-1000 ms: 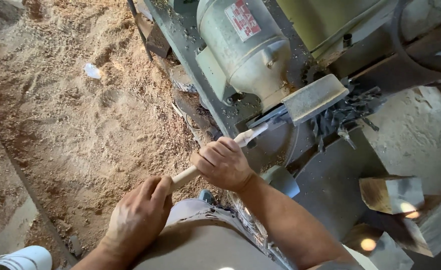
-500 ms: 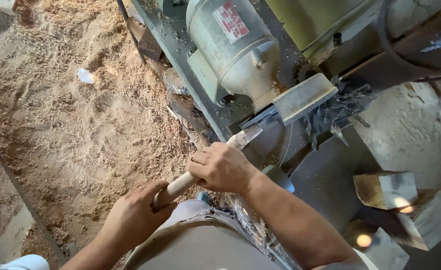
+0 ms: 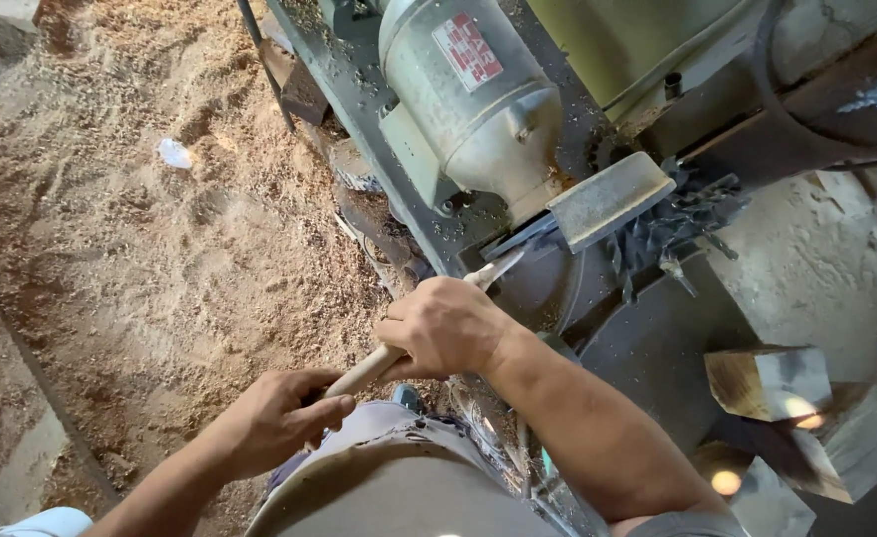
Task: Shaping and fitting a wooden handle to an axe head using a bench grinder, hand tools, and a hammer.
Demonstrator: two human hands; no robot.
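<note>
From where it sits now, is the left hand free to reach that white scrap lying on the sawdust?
Probably not as things stand. The left hand is closed on the tool's wooden handle, and the white scrap lies well away across the sawdust. Nothing blocks the path, but it would have to let go and stretch.

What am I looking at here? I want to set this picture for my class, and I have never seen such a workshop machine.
The picture comes from a camera worn on a person's head, looking down at their own arms and lap. Both bare hands grip one long tool with a pale wooden handle: the left hand holds its rear end, the right hand holds it nearer the front. The tool's metal tip points at a grey machine. On that machine sits a round grey motor, with a flat grey block beside the tip. Sawdust covers the ground on the left. Cut wood blocks lie at lower right.
</note>
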